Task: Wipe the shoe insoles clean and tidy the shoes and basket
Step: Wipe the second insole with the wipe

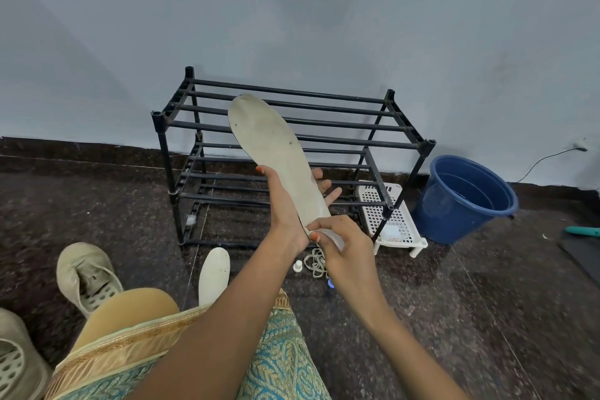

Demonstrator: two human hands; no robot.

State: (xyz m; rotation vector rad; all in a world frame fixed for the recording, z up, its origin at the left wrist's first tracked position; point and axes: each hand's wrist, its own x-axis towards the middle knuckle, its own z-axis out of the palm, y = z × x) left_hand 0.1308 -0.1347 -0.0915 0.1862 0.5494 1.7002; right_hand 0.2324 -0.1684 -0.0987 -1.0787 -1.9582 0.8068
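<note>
since the grubby off-white foam insole [276, 153] probably needs steadying for wiping, left hand [285, 204] grips its middle, toe at 11 o'clock before the black tube rack [428, 144], right hand [344, 250] pinches the heel

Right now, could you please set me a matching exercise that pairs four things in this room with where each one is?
Things: A bucket; B basket; C shoe; D insole.
Places: 1 held by the left hand, pinched by the right hand; 2 floor, far left; 3 at the rack's right legs; 4 right of the basket.
Pairs: A-4, B-3, C-2, D-1.
</note>
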